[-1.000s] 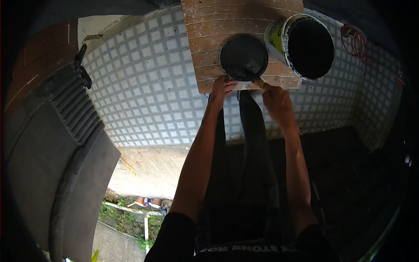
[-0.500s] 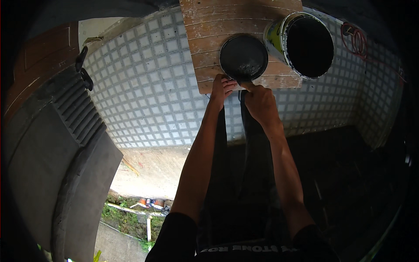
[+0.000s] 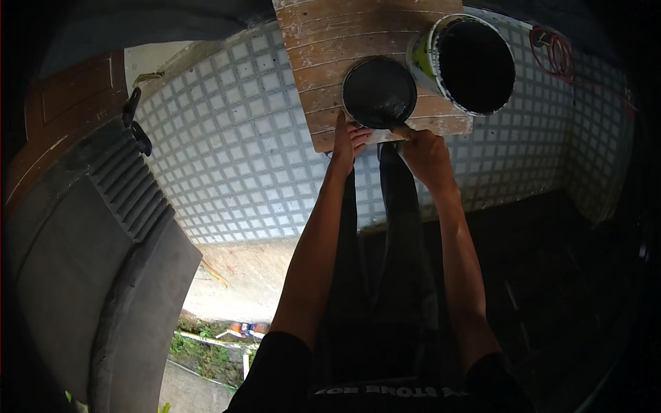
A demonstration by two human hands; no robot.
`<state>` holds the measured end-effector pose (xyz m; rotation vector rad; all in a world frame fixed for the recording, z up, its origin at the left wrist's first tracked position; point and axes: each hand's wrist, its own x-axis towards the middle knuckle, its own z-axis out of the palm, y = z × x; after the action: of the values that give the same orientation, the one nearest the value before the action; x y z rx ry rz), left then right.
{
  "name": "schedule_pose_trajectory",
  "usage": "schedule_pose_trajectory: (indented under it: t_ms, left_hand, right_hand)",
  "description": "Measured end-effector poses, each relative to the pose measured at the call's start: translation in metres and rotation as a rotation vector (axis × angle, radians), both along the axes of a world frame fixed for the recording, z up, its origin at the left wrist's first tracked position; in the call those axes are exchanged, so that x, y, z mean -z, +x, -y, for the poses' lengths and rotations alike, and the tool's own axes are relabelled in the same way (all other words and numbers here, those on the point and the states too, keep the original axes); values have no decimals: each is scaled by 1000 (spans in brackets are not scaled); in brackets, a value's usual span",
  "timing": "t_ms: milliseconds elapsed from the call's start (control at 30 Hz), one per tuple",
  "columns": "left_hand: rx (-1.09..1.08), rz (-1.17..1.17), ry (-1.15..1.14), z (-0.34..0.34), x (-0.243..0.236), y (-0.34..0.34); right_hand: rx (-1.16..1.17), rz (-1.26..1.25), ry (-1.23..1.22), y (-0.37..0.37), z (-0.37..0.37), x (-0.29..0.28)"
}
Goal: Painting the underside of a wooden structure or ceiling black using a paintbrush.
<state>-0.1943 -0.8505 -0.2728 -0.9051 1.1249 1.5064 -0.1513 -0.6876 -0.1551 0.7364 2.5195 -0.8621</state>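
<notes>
Though basin (image 3: pixel 345 93) near table edge (image 3: pixel 458 127), bare boards (image 3: pixel 351 34) beyond.

The scuffed wooden plank table (image 3: pixel 330 45) carries a round shallow black container (image 3: pixel 375 79) and, just right of it, a large open bucket (image 3: pixel 425 58)

Tiled floor (image 3: pixel 234 144): pale squares with grey lines between them, dimmer toward the right
Red cord (image 3: pixel 564 62): loosely coiled at the upper right, one strand trailing off to the right
Door (image 3: pixel 72 113): brown, panelled, at the far left
Black oblong pieces (image 3: pixel 141 140): two, near the door, too dark to identify
Ribbed surface (image 3: pixel 131 189): grey parallel ridges, below those pieces
Slab (image 3: pixel 148 310): smooth, grey, lower left
Concrete strip (image 3: pixel 255 268): pale, brightly lit, bearing a thin yellowish stick (image 3: pixel 215 273)
Greenery (image 3: pixel 203 354): below the strip, near a white pipe (image 3: pixel 246 365)
Orange objects (image 3: pixel 237 329): small, blurred, beside the greenery
</notes>
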Motion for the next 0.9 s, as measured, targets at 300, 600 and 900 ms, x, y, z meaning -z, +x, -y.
schedule_pose_trajectory:
  t_ms: [300,600,900]
  left_hand:
    - [292,-83,-88,4,10,29]
    - [2054,-1232,-381,238,-59,100]
    - [1547,-473,-394,-96,-162,45]
  right_hand:
    - [182,-552,64,104,-38,4]
    - [728,-408,-54,247,-116,-157]
    - [1248,-637,435,400,-275,-256]
